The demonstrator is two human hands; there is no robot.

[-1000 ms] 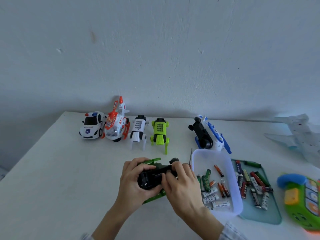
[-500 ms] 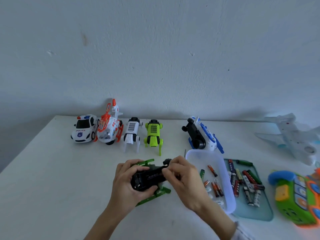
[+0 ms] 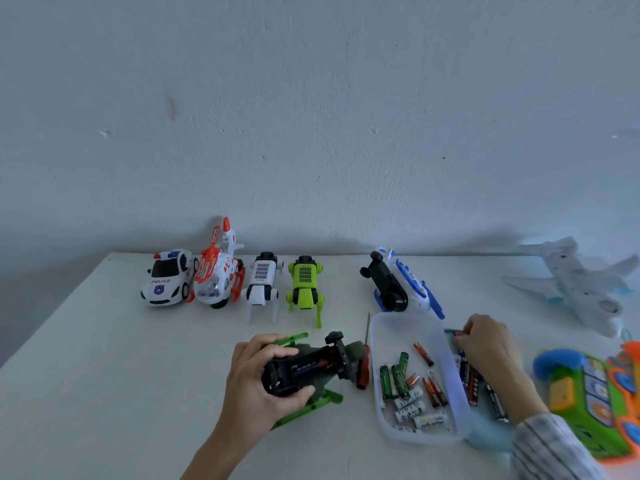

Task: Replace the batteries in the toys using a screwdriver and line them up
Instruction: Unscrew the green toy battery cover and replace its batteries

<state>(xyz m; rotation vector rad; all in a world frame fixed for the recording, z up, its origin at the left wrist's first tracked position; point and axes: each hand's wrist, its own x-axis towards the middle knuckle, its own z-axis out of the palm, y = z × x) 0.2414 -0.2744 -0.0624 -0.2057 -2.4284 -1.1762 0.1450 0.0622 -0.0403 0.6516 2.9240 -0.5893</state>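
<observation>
Left grip (image 3: 266,372) wraps the dark green toy helicopter (image 3: 311,367), belly up, on the tabletop (image 3: 104,375).
Right of that helicopter sits my clear tub (image 3: 446,344) of batteries; beyond it, my right grip (image 3: 485,344) pinches a battery (image 3: 458,333) over the teal tray (image 3: 491,438). A screwdriver (image 3: 365,355) lies between helicopter and tub.

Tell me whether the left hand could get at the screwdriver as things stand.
Probably not right away. The left hand grips the green toy, and the screwdriver lies on the toy's far side, against the clear tub. The hand would have to put the toy down first.
</observation>
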